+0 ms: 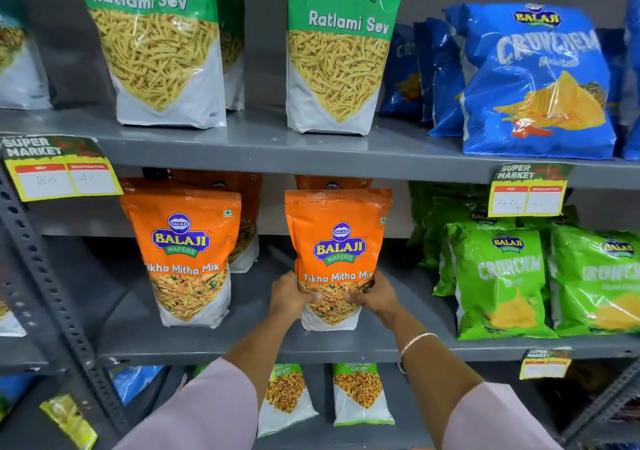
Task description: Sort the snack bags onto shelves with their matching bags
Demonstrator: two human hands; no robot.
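An orange Tikha Mitha Mix bag (pixel 337 241) stands upright on the middle grey shelf (pixel 242 345). My left hand (pixel 289 295) grips its lower left side and my right hand (pixel 379 297) grips its lower right side. A matching orange bag (pixel 181 252) stands to its left, and more orange bags (pixel 247 207) sit behind both. Green Ratlami Sev bags (pixel 339 51) stand on the upper shelf (pixel 259 151) above.
Blue Crunchem bags (pixel 533 82) fill the upper shelf's right end and green Crunchem bags (pixel 498 283) the middle shelf's right. Chana Jor Garam bags (pixel 360 394) stand on the lower shelf. Price tags (pixel 62 169) hang off shelf edges. A perforated upright (pixel 52 293) runs down the left.
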